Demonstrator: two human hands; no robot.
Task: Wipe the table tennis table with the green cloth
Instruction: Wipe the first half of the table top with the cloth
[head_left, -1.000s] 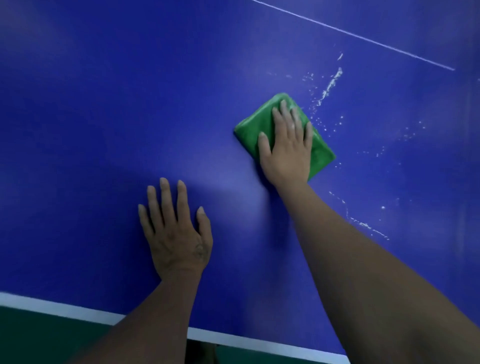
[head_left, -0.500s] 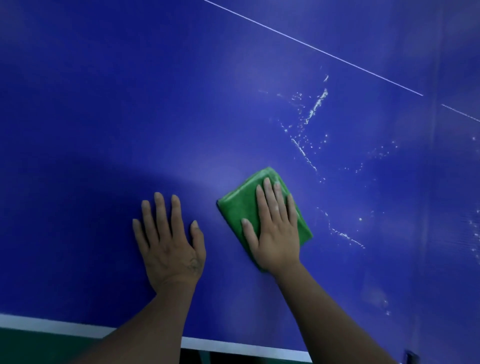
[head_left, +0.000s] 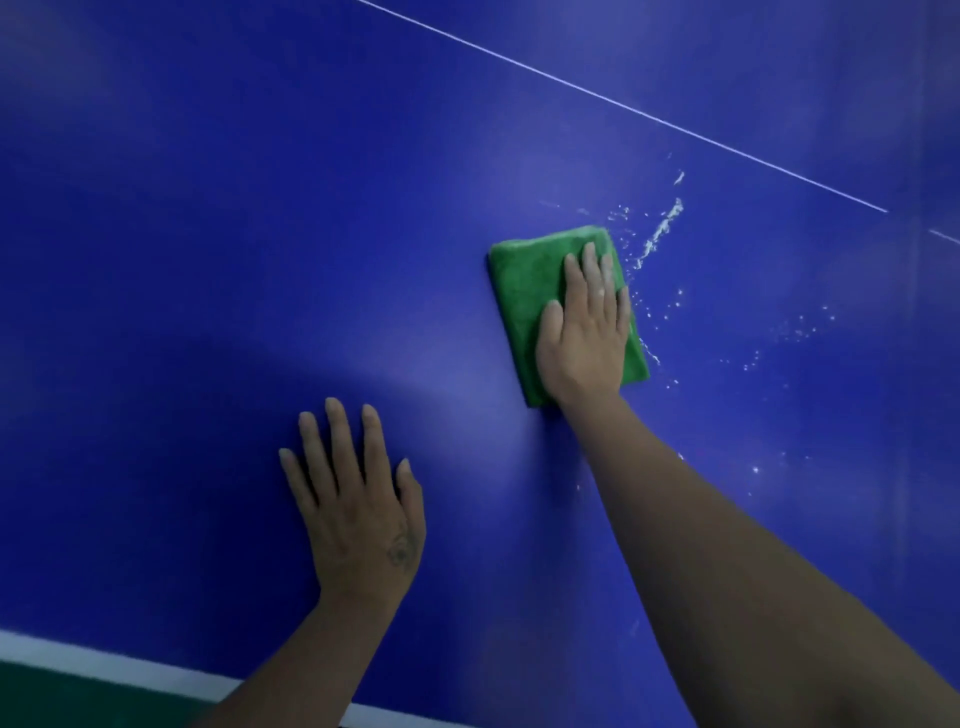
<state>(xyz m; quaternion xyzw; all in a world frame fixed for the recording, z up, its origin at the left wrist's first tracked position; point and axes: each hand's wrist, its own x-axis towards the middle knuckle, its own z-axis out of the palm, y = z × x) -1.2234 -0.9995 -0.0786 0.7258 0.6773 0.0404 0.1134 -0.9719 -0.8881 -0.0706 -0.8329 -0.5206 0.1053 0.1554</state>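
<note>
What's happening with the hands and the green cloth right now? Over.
Right hand flat, pressing green cloth on blue table. Left hand flat on table. White splatter right of cloth, unwiped.

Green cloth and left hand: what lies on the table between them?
In the head view, only bare table tennis table lies between the green cloth and the left hand; the white specks are right of it.
</note>
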